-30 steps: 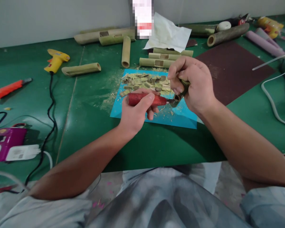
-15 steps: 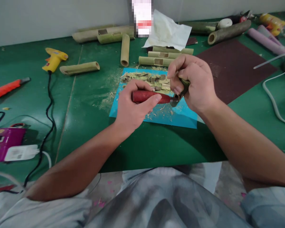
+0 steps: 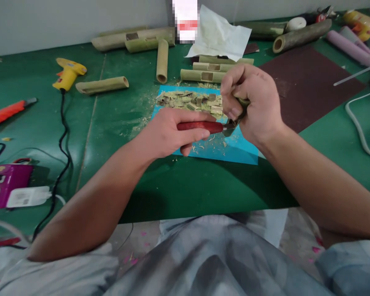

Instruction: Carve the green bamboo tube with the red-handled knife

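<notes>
My left hand (image 3: pixel 169 130) is closed around the red wooden handle (image 3: pixel 200 127) of a carving tool, thumb stretched along its near side. The tool's short metal end (image 3: pixel 227 129) points right and meets a bamboo piece (image 3: pixel 242 107) in my right hand (image 3: pixel 255 100). My right fingers are curled round that bamboo, so most of it is hidden, as is the tool's tip. Both hands are above a blue sheet (image 3: pixel 243 154), which carries a heap of bamboo chips and shavings (image 3: pixel 200 100).
Notched bamboo tubes (image 3: pixel 189 75) lie behind the sheet, with more bamboo (image 3: pixel 111 42) along the wall. Left are a yellow glue gun (image 3: pixel 69 74) with a black cord and an orange-handled cutter (image 3: pixel 6 115). Brown sandpaper (image 3: pixel 308 86) lies right. White paper (image 3: pixel 217 35) is at the back.
My left hand has turned and shifted its hold on the red handle, with its fingers now reaching under it. My right hand keeps the bamboo nearly in place. The view has shifted slightly.
</notes>
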The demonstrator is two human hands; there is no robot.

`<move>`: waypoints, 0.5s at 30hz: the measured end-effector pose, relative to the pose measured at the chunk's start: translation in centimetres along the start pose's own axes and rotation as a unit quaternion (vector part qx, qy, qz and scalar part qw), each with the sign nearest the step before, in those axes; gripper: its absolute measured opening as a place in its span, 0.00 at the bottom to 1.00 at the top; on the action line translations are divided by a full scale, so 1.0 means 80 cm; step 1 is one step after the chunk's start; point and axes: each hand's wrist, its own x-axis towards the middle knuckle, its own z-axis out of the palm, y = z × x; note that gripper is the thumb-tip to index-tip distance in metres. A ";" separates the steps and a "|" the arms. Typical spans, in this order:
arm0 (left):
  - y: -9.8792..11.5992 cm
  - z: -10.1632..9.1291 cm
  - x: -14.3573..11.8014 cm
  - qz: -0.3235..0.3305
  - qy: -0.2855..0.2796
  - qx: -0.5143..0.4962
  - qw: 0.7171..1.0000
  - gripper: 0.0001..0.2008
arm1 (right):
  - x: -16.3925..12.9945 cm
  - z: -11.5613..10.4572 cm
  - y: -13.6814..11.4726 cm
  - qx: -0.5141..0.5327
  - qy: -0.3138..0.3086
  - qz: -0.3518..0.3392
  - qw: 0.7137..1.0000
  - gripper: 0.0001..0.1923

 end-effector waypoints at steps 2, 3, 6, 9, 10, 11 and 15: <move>0.000 0.001 0.000 0.001 -0.014 -0.010 1.000 0.21 | -0.001 0.002 0.000 -0.008 0.015 0.005 1.000 0.08; 0.000 0.001 -0.001 0.002 -0.016 -0.013 1.000 0.21 | -0.001 0.003 0.001 -0.012 0.023 0.004 1.000 0.08; -0.003 0.005 -0.003 0.008 -0.008 -0.013 1.000 0.21 | 0.000 0.007 0.002 -0.012 0.041 -0.006 0.999 0.09; -0.005 0.016 -0.012 0.014 0.012 -0.010 1.000 0.21 | 0.001 0.011 0.004 -0.011 0.057 -0.019 0.998 0.10; -0.006 0.022 -0.016 0.017 0.024 -0.010 1.000 0.21 | 0.001 0.012 0.004 -0.014 0.065 -0.023 0.998 0.10; -0.007 0.030 -0.021 0.022 0.035 -0.010 0.999 0.21 | 0.000 0.014 0.004 -0.019 0.074 -0.026 0.997 0.10; -0.013 0.059 -0.037 0.052 0.088 0.002 0.995 0.22 | -0.002 0.019 0.000 -0.038 0.105 -0.020 0.994 0.10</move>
